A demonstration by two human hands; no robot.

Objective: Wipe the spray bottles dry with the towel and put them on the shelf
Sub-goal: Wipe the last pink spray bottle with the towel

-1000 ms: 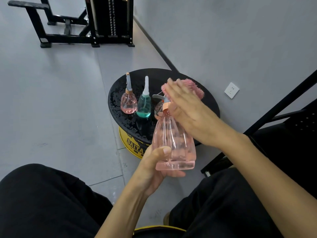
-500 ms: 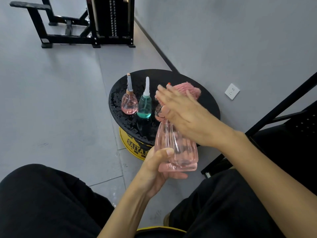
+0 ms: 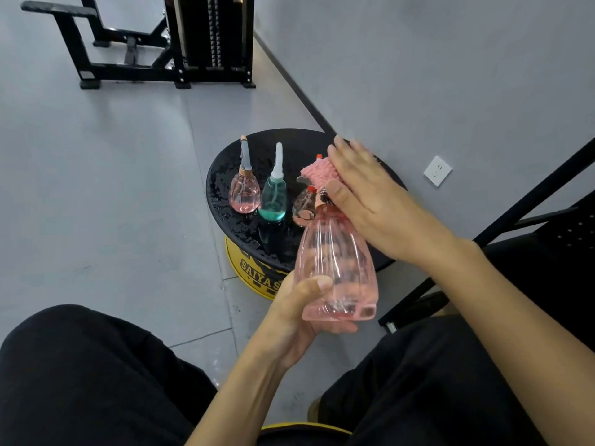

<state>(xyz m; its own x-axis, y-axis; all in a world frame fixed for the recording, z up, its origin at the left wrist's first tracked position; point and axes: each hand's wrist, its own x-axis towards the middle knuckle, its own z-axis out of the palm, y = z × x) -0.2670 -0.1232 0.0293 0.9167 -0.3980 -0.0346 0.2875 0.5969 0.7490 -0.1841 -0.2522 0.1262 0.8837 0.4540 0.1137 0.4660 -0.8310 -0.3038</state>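
Observation:
My left hand grips the base of a large clear pink spray bottle, held tilted above my lap. My right hand lies flat-fingered over the bottle's spray head and holds a pink towel against it with the thumb. The towel and hand hide most of the spray head. On the wet round black table stand a small pink bottle, a teal bottle and another small pink bottle, partly behind the held one.
The table sits on a yellow lettered base against the grey wall. A black metal frame slants along the right, with a wall socket beside it. A black gym machine stands far back on the grey floor.
My right hand has slid with the towel from the bottle's neck up and to the right over the spray head. My left hand still holds the base.

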